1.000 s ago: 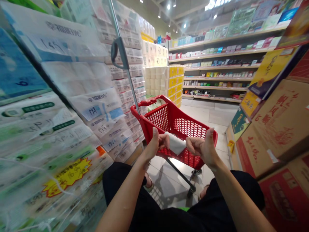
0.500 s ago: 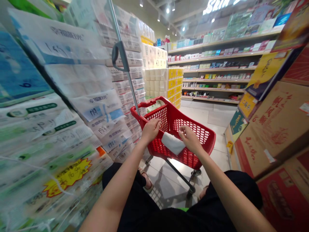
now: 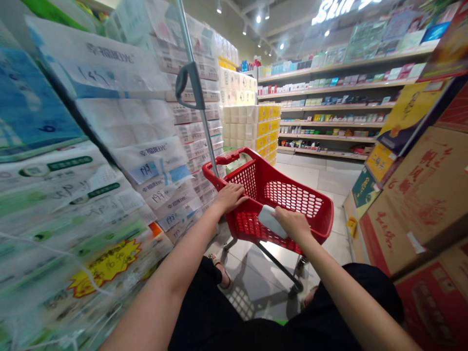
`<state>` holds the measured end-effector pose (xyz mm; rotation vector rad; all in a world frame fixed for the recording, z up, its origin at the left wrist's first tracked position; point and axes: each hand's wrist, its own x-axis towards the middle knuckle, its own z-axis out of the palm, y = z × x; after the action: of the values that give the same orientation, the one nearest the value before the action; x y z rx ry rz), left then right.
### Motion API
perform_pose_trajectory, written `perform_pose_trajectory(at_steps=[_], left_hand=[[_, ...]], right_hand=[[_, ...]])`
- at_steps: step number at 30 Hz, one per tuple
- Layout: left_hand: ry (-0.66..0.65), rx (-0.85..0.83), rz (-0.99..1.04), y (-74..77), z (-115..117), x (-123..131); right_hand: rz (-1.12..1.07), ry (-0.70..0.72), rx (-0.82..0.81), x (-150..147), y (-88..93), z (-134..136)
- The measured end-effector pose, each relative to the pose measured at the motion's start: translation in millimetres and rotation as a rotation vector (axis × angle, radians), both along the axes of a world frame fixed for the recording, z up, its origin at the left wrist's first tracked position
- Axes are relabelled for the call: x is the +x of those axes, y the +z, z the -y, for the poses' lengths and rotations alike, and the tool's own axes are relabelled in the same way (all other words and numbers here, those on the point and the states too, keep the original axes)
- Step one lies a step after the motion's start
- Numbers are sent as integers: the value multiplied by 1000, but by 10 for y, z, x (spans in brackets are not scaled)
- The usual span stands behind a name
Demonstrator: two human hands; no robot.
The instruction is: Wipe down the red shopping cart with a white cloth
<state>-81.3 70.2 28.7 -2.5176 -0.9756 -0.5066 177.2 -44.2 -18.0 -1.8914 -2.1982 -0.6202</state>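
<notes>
A red plastic shopping cart [image 3: 298, 187] with perforated walls stands in front of my knees, turned partly sideways. My left hand [image 3: 231, 197] rests on its near rim, fingers curled over the edge beside the seat section. On the near side wall, to the right of that hand, lies a white cloth [image 3: 269, 220]. My right hand [image 3: 292, 224] grips the cloth at the rim, with its fingertips partly hidden. A metal pole [image 3: 209, 134] with a grey loop handle [image 3: 190, 87] rises from the cart's push-bar end.
Stacked tissue packs [image 3: 146, 161] wall the left side, near the cart. Cardboard boxes [image 3: 420, 190] are piled on the right. Behind the cart stand yellow-and-white paper packs [image 3: 268, 129], with product shelves [image 3: 329, 108] farther back. Pale floor tiles [image 3: 303, 168] run between them.
My left hand has loosened from a fist and laid its fingers over the rim. My right hand has come down onto the cloth, which has shifted slightly. The view has moved a little left.
</notes>
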Motion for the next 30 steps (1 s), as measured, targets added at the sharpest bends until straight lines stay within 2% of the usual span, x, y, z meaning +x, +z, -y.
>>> perform_pose_trajectory(at_steps=[5, 10, 13, 15, 17, 23, 25, 27, 30], left_hand=[[-24, 108, 13, 53, 44, -24], [6, 63, 32, 55, 165, 196], [-16, 49, 48, 56, 277, 354], [-34, 34, 81, 65, 366, 441], [-33, 12, 130, 79, 462, 515], [-51, -19, 192, 118, 697, 683], [-44, -11, 194, 120, 741, 715], [-32, 5, 200, 116, 764, 728], [-11, 44, 214, 104, 764, 710]], right_hand=[[27, 27, 112, 590, -78, 168], [22, -21, 151, 1155, -212, 285], [11, -53, 129, 1275, -239, 277], [7, -64, 126, 1192, -211, 237], [-1, -49, 118, 969, -145, 165], [-154, 32, 46, -89, 151, -168], [-212, 76, 30, -335, 222, -252], [-238, 94, 23, -453, 257, -295], [-250, 95, 26, -417, 238, -281]])
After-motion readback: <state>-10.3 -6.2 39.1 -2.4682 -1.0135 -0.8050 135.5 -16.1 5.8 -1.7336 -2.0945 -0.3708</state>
